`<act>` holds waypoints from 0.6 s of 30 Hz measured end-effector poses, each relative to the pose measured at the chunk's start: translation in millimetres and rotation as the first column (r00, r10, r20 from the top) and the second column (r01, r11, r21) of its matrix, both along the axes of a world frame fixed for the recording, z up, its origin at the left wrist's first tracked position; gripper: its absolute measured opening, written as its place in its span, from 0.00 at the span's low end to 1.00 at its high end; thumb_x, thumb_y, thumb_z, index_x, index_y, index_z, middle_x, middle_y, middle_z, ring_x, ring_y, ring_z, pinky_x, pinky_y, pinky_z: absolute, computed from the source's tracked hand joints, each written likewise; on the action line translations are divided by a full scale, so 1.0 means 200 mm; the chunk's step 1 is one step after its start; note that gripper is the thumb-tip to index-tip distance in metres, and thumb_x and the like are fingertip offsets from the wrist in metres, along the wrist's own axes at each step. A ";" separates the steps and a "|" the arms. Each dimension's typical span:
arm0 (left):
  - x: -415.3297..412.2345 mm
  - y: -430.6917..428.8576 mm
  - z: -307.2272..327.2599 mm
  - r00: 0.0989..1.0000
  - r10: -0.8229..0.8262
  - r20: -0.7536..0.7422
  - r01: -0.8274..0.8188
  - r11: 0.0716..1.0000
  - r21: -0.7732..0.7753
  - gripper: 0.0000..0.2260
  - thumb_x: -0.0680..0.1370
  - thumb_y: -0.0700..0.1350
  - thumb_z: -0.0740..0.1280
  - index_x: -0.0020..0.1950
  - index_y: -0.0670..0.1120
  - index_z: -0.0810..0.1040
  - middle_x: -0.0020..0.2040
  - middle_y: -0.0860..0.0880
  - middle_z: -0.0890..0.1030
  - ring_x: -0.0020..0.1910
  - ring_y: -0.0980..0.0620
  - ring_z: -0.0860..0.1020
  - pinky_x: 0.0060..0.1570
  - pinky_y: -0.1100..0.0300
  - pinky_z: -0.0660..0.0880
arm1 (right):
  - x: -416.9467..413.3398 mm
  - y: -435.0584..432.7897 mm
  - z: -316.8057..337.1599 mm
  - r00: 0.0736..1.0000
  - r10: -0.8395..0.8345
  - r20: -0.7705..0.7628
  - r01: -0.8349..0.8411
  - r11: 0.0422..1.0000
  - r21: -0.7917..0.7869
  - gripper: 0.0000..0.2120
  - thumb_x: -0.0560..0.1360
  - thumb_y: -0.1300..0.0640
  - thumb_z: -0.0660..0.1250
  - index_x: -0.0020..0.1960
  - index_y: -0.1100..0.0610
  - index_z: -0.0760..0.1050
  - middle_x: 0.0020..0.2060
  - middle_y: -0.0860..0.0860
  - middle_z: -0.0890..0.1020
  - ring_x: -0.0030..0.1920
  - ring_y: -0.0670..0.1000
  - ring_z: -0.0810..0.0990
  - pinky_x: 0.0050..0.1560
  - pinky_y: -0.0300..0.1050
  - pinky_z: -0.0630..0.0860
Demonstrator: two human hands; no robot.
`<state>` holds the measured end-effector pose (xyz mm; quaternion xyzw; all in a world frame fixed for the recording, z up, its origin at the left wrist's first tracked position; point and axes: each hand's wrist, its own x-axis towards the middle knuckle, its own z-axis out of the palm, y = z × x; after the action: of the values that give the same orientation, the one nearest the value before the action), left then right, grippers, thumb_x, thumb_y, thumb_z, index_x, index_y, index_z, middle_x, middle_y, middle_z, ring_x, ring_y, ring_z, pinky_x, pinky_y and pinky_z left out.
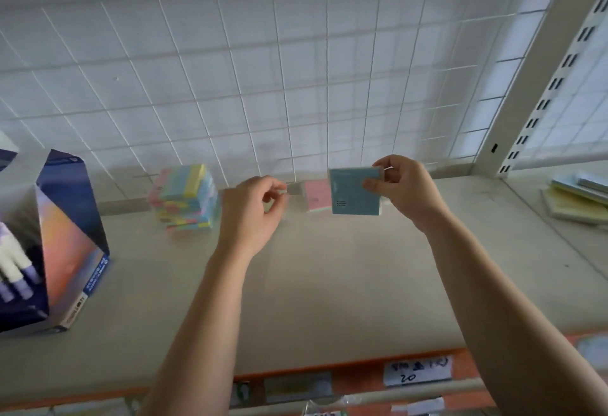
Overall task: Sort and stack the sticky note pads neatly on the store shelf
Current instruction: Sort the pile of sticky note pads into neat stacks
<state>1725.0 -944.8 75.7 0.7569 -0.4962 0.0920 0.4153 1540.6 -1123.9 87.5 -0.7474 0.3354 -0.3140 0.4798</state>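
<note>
Right hand pinches a blue pad mid-frame; left hand curled, seemingly empty, beside a pink pad.

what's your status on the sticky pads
Right hand grips blue pad, upright above shelf. Left hand fingers curled, grip unclear. Pink pad just behind; mixed stack to left.

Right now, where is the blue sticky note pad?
In the head view, right of middle: the right hand pinches the blue sticky note pad upright above the shelf, just in front of a pink pad.
</note>
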 end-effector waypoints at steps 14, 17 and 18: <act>-0.59 -0.51 -0.08 0.972 -0.219 -0.090 0.236 0.913 0.332 0.06 0.73 0.48 0.70 0.49 0.54 0.81 0.40 0.60 0.80 0.42 0.59 0.79 0.56 0.49 0.73 | -0.66 -0.51 -0.16 0.971 -0.211 -0.111 0.206 0.977 -0.055 0.11 0.71 0.61 0.71 0.50 0.51 0.75 0.40 0.62 0.82 0.35 0.56 0.78 0.30 0.46 0.75; -0.69 -0.58 -0.08 0.964 -0.234 -0.124 0.263 0.896 0.357 0.06 0.73 0.49 0.70 0.50 0.54 0.80 0.41 0.60 0.80 0.43 0.59 0.79 0.57 0.49 0.73 | -0.74 -0.60 -0.15 0.967 -0.188 -0.173 0.183 0.982 -0.045 0.22 0.65 0.65 0.75 0.55 0.50 0.74 0.38 0.59 0.82 0.38 0.57 0.80 0.40 0.53 0.80; -0.72 -0.60 -0.08 0.963 -0.234 -0.136 0.268 0.892 0.365 0.06 0.73 0.49 0.70 0.50 0.54 0.80 0.41 0.60 0.80 0.44 0.58 0.79 0.56 0.48 0.73 | -0.75 -0.62 -0.15 0.963 -0.181 -0.202 0.175 0.984 -0.046 0.27 0.63 0.66 0.76 0.58 0.50 0.72 0.37 0.56 0.81 0.39 0.56 0.79 0.44 0.54 0.80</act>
<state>1580.8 -1065.3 60.0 0.7558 -0.5792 -0.0939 0.2907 1390.1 -1247.5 57.7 -0.7495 0.4444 -0.2815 0.4019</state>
